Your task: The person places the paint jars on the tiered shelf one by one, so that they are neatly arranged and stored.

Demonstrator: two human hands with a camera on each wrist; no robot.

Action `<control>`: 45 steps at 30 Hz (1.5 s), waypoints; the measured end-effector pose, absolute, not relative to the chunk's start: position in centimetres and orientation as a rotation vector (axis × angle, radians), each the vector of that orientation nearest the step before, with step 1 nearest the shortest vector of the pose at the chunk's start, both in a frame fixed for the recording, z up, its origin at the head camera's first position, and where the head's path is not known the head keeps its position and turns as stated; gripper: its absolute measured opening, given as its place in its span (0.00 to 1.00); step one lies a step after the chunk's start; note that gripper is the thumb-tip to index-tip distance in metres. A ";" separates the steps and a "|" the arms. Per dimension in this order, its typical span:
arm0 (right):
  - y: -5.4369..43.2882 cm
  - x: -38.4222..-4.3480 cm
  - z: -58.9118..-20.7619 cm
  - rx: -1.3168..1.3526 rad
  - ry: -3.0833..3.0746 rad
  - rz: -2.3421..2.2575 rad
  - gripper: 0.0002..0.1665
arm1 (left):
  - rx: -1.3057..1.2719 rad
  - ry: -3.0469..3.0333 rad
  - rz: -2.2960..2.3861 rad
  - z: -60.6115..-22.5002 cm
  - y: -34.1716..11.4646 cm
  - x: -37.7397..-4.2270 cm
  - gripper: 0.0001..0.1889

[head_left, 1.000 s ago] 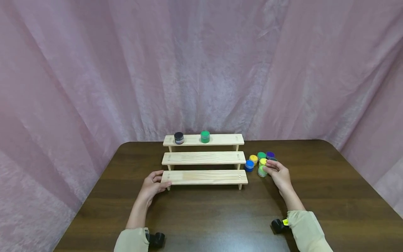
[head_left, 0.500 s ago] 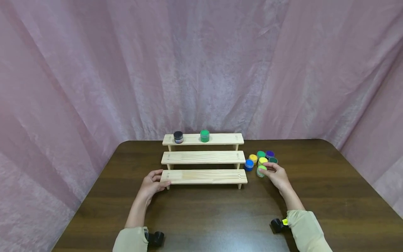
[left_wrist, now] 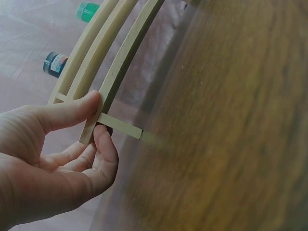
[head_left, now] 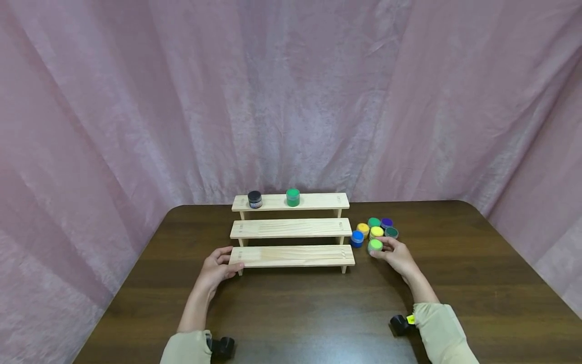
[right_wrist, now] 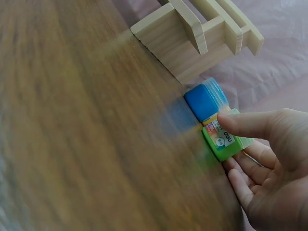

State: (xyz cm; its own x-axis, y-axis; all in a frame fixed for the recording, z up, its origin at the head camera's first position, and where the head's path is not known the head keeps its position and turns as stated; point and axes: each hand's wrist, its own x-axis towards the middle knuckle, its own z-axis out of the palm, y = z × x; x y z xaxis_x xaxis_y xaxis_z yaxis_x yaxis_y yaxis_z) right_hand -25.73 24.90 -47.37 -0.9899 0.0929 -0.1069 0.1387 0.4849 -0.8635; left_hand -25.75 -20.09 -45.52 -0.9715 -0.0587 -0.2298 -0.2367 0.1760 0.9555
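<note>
My left hand (head_left: 214, 270) grips the left end of the lowest board (head_left: 293, 256) of a three-tier wooden display stand (head_left: 291, 228). In the left wrist view its thumb presses the board's upper side and the fingers curl beneath. To the right of the stand, my right hand (head_left: 400, 258) pinches a light green paint jar (head_left: 375, 245) between thumb and fingers. The right wrist view shows the jar's label (right_wrist: 221, 137) beside the thumb; whether its base touches the table cannot be told. A blue paint jar (head_left: 357, 239) stands just left of it.
Behind the light green jar cluster yellow-orange (head_left: 362, 229), yellow (head_left: 376, 232), green (head_left: 374, 222), purple (head_left: 386, 223) and dark green (head_left: 391, 232) jars. A black jar (head_left: 254, 199) and a green jar (head_left: 293, 197) stand on the top board. A pink curtain (head_left: 291, 101) hangs behind the table (head_left: 291, 308).
My right hand has shifted from over the jar cluster to the right side of the light green jar and pinches it, uncovering the dark green jar. The left hand keeps its grip.
</note>
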 end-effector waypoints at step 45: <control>24.3 -25.6 -45.9 0.309 2.468 -1.783 0.39 | -0.285 2.290 1.929 -45.7 -20.1 -25.7 0.34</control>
State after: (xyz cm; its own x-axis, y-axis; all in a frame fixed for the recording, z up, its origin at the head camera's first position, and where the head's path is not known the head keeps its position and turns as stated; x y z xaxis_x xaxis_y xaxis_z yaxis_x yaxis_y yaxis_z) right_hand -25.57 24.31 -45.94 -0.9764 0.1152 -0.1829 0.2098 0.3016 -0.9301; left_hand -25.74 -20.11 -45.72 -0.9732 -0.0583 -0.2226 -0.2292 0.1635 0.9595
